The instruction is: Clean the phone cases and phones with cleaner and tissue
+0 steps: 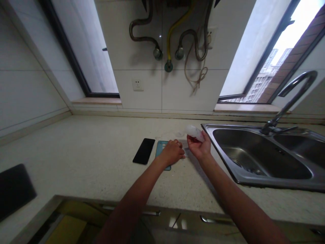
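My right hand [199,147] is raised just left of the sink, palm up. Its fingers are closed around a whitish, translucent piece [193,131], perhaps a small bottle or crumpled plastic; blur hides its exact kind. Low over the counter, my left hand [173,152] has its fingers curled downward and partly covers a light-blue phone case [159,149]. Whatever may be in those fingers is hidden. To the left of the case, a black smartphone [144,151] lies flat with its dark screen up.
A steel double-bowl sink [235,181] with a curved faucet [296,98] is set into the pale counter [101,149] on the right. A dark flat object [16,191] lies at the far left. Pipes [144,39] and a wall socket [137,85] are on the tiled wall.
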### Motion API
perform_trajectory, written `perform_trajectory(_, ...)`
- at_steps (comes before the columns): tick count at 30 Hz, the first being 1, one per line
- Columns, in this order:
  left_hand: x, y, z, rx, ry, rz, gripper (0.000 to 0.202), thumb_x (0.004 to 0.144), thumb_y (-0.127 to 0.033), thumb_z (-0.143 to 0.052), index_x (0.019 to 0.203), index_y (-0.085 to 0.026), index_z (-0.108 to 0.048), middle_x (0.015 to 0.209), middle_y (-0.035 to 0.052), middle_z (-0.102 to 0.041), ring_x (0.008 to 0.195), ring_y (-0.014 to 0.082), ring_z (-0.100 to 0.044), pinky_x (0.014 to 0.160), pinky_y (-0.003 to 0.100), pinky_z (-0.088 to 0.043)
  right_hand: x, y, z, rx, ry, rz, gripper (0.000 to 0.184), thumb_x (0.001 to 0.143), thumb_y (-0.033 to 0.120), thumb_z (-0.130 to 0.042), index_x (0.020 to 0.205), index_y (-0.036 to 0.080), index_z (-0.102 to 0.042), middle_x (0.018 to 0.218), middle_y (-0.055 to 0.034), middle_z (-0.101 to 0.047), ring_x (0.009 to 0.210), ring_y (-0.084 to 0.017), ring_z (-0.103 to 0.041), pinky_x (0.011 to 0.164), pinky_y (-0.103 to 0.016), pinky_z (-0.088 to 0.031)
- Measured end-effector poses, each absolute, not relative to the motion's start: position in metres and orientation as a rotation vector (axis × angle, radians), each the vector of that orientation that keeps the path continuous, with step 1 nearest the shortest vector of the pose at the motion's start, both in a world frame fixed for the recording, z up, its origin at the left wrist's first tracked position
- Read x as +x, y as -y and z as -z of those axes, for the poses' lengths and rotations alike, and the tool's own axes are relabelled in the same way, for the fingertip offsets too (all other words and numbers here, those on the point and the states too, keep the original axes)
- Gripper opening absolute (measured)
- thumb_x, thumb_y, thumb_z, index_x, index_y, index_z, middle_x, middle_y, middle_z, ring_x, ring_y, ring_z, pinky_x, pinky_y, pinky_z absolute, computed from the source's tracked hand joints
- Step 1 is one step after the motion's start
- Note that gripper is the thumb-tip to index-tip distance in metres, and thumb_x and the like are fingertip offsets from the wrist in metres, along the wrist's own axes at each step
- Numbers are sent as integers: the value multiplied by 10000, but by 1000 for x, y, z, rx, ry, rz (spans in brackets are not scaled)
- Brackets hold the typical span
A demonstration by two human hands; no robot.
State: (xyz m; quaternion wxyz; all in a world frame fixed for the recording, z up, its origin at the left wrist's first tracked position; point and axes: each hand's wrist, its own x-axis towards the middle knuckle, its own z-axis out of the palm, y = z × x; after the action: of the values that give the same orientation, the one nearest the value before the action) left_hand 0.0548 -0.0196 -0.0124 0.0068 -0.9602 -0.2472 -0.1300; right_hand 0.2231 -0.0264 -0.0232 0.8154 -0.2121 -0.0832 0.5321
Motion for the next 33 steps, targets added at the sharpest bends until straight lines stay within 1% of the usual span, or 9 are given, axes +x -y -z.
perform_trajectory(6,57,17,25,-3050,782,593,165,898,-261,-616,882,-169,-752,1037,113,-672,1062,273,-549,893,415,-421,214,34,8,-473,14,-1144,134,801,300,-656,894,218,-606,771,5,-721,739,-156,-701,698,-320,-630)
perform_trajectory(9,53,16,26,-3122,859,944,88,839,-223,-676,843,-165,-742,1000,94,-675,1045,248,-559,928,392,-428,214,36,5,-468,15,-1153,139,807,294,-649,914,212,-612,778,1,-720,733,-157,-696,687,-315,-630)
perform_trajectory(12,48,15,23,-3210,1005,1328,18,777,-177,-720,760,-172,-723,909,54,-688,957,192,-597,916,335,-438,215,36,4,-480,9,-1146,135,817,291,-637,923,215,-605,778,2,-717,720,-163,-694,659,-320,-628)
perform_trajectory(15,43,15,18,-3321,1198,1447,22,761,-197,-730,745,-183,-724,842,30,-696,849,167,-621,850,311,-459,215,38,2,-489,-29,-1154,106,837,281,-609,910,205,-601,755,-4,-710,698,-166,-693,635,-321,-625)
perform_trajectory(18,40,16,17,-3334,1335,1439,40,774,-215,-711,758,-182,-725,835,32,-703,809,166,-626,812,306,-467,213,40,-1,-489,-36,-1164,81,852,265,-582,889,197,-605,737,-10,-709,686,-168,-694,623,-323,-622)
perform_trajectory(22,41,19,23,-3288,1171,1228,84,829,-246,-669,809,-186,-725,884,50,-706,902,195,-619,904,350,-448,211,42,-3,-496,-19,-1168,91,852,273,-583,891,195,-606,729,-8,-708,666,-164,-690,614,-322,-620)
perform_trajectory(28,53,27,31,-3141,1013,770,307,915,-366,-592,1154,-204,-693,1217,129,-645,1181,305,-516,991,474,-374,208,42,-1,-503,-8,-1173,103,834,276,-610,901,198,-604,731,1,-707,670,-164,-690,609,-322,-617)
perform_trajectory(30,58,29,30,-3091,982,689,294,930,-366,-570,1152,-215,-690,1256,130,-625,1240,324,-469,1005,507,-343,207,42,-2,-509,-8,-1178,104,833,278,-609,900,199,-602,726,4,-703,673,-164,-689,617,-325,-618)
perform_trajectory(33,65,31,28,-3034,955,619,231,934,-336,-566,1051,-212,-721,1254,130,-619,1270,338,-442,1016,541,-314,205,43,-3,-528,-11,-1186,89,842,278,-594,885,201,-600,711,4,-696,667,-167,-684,616,-331,-617)
